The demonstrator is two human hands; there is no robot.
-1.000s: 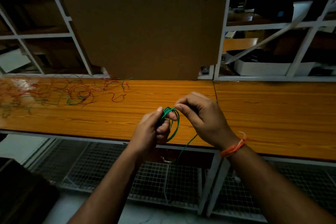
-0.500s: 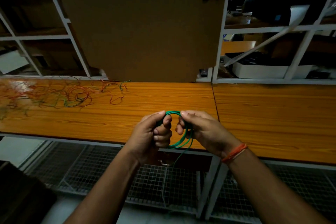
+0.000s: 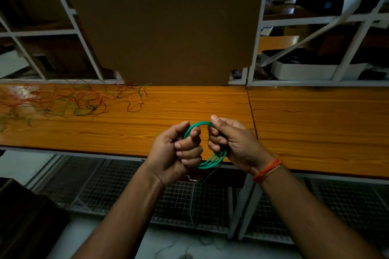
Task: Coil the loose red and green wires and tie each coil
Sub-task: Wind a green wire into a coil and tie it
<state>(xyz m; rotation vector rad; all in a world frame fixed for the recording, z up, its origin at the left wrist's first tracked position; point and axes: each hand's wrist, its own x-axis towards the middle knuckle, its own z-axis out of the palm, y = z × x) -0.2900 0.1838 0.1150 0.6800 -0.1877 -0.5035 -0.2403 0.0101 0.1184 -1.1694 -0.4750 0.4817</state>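
Observation:
A green wire coil (image 3: 210, 161) of several loops hangs between my hands, just above the front edge of the wooden table (image 3: 147, 124). My left hand (image 3: 179, 151) grips the coil's left side with fingers curled round it. My right hand (image 3: 233, 143) grips the right side, thumb on top. A thin loose tail of the green wire drops below the coil. A tangle of loose red and green wires (image 3: 69, 103) lies on the table at the far left.
A large brown cardboard sheet (image 3: 168, 27) stands upright behind the table. White metal shelving (image 3: 357, 48) flanks it on both sides. Wire mesh racks (image 3: 210, 202) lie under the table. A single red wire piece (image 3: 134, 107) lies apart from the tangle.
My right hand has come down from above the coil and closed on its right side. The coil has widened into a round ring held between both hands.

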